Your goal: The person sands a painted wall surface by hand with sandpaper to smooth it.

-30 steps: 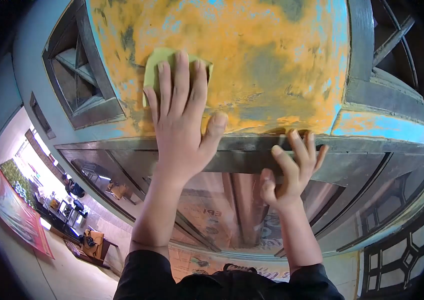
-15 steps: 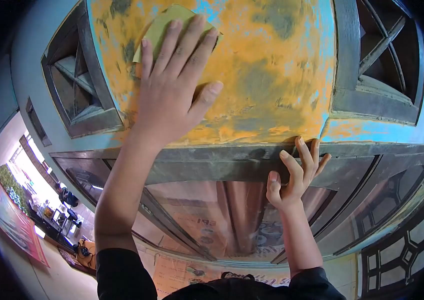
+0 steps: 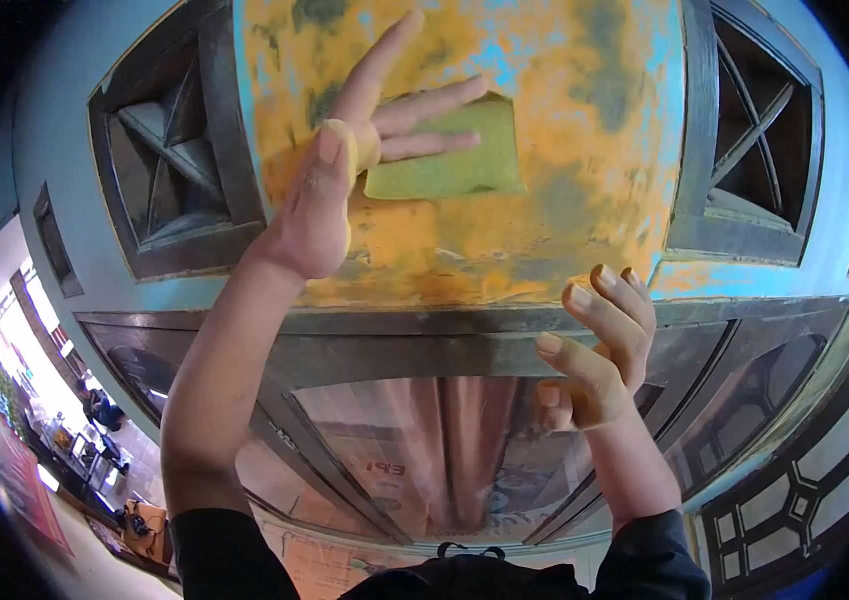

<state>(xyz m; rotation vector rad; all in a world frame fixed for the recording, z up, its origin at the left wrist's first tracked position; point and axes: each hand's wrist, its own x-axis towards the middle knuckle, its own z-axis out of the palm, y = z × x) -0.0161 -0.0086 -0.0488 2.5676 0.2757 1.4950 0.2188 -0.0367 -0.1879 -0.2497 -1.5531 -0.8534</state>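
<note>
My left hand [image 3: 320, 205] is turned on its side in front of the patchy orange wall panel [image 3: 425, 240], one finger pointing up and two stretched to the right. Those two fingers lie across a folded olive-yellow sheet of sandpaper [image 3: 455, 170], which the hand holds. Part of the sheet is hidden behind the fingers. My right hand [image 3: 605, 350] holds nothing; its fingers are bent and spread, in front of the dark wooden rail [image 3: 425, 322] below the panel.
Dark wooden vents with crossed bars flank the panel, one on the left [image 3: 170, 150] and one on the right [image 3: 755, 130]. Glazed wooden doors [image 3: 445, 440] stand below the rail. At lower left, a bright opening shows a person [image 3: 100, 410] in the distance.
My left hand has rolled from flat on the sandpaper to its side, and the sheet has shifted right and down. My right hand has drawn off the rail, fingers more bent.
</note>
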